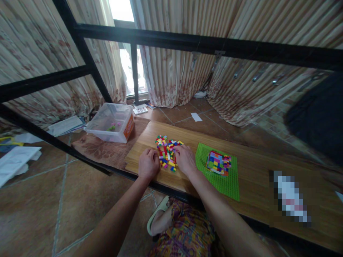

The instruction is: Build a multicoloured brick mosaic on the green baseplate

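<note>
My two hands were at the heap of loose bricks on the wooden table. My left hand was curled up at the left side of the heap, and my right hand reached in from the other side with its fingers bent down. I can't tell if either one had a brick in it. Some of the job looked done: a low, squarish block of bricks sat on the green board, just right of my right hand. Bare green bumps went all around it. Lots of bricks lay loose, so I'd guess there was plenty left. The block was a patchy mix of blue, red, orange, purple and green, and its right side looked bumpy. The loose ones were tiny and bright, all jumbled together.
</note>
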Tool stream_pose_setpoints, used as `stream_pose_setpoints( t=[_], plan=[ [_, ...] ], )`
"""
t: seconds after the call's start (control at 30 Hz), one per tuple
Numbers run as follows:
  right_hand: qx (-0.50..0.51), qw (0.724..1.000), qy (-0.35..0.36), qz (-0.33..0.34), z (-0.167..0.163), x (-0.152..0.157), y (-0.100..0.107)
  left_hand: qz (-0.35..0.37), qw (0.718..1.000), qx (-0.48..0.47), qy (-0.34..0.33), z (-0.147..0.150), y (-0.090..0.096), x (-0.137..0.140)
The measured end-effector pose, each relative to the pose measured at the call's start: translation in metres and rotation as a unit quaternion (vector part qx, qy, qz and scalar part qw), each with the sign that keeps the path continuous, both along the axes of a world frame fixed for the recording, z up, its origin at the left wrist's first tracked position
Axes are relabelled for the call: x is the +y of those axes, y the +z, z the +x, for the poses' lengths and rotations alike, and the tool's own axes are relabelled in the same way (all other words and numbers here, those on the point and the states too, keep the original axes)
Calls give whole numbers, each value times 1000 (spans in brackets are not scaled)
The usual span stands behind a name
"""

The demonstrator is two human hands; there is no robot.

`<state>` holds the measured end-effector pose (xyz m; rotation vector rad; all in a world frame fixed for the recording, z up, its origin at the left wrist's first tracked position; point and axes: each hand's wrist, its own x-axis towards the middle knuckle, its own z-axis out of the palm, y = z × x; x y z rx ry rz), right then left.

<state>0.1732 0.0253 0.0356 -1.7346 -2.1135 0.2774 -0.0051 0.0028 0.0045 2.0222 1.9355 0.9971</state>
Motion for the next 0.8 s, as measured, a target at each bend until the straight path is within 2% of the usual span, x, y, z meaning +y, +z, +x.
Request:
stream_pose_setpoints(
  t=[0.2,0.37,0.47,0.57,0.7,0.8],
  plan=[
    [4,1000,8,-19,-15,18,-6,0,1000,12,2,-1,-1,1],
    [40,999,-17,-6,-9,12,-2,5,1000,6,1,-1,-2,1],
    [159,986,-43,11,2,-9,3,13,1000,8,-3,-1,-2,2],
    [296,953,-55,30,17,-42,3,20,1000,11,-4,-2,-1,2],
    [351,928,-123,33,48,-88,-3,21,1000,14,-8,-3,0,3],
    [389,903,-180,29,79,-112,-11,25,999,24,-3,-5,-1,4]
  ],
)
